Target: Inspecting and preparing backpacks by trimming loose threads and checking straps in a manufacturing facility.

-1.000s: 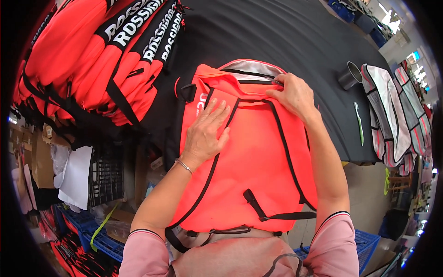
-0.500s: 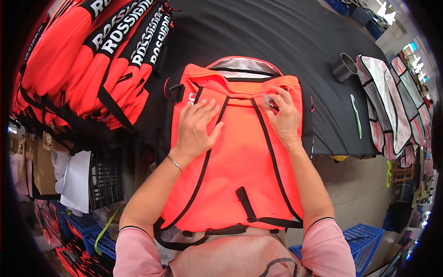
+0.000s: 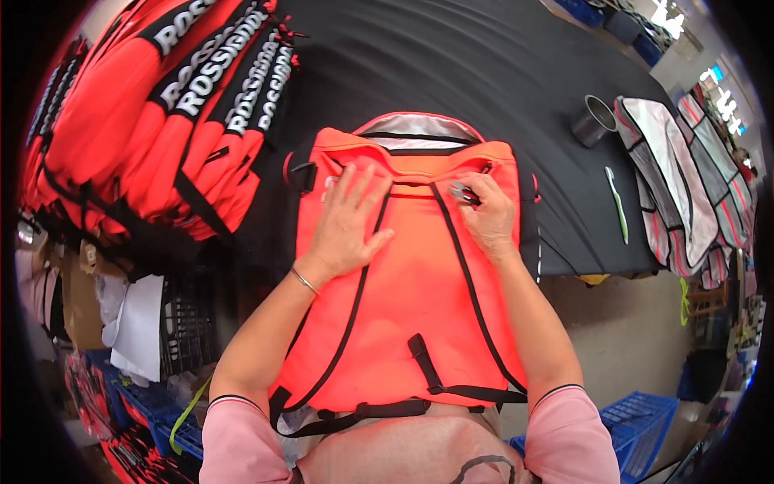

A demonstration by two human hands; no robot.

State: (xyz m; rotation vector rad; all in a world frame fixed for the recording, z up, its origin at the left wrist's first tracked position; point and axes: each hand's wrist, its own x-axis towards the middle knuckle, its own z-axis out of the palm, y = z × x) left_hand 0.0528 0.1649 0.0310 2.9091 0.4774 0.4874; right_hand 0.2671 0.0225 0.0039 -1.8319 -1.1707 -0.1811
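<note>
A bright orange-red backpack (image 3: 411, 290) with black piping lies on the black-covered table in front of me, its lower end against my body. Its top gapes, showing a pale grey lining (image 3: 419, 129). My left hand (image 3: 348, 219) rests flat on the upper left of the bag, fingers stretched out. At the upper right, my right hand (image 3: 486, 211) is closed around small metal snips (image 3: 464, 194), mostly hidden by the fingers; their silvery tips point left over the piping. A black buckle strap (image 3: 423, 363) lies across the bag's lower part.
Several similar red bags (image 3: 137, 137) are piled at the left. On the right stand a dark metal cup (image 3: 592, 123), a green-and-white toothbrush (image 3: 617, 206) and grey-white bag panels (image 3: 673, 177). Blue crates (image 3: 645, 427) sit below the table (image 3: 403, 56).
The view has shifted slightly, so the bag's top appears lower. My left fingers reach farther up toward the bag's top edge. My right hand keeps hold of the snips near the same spot.
</note>
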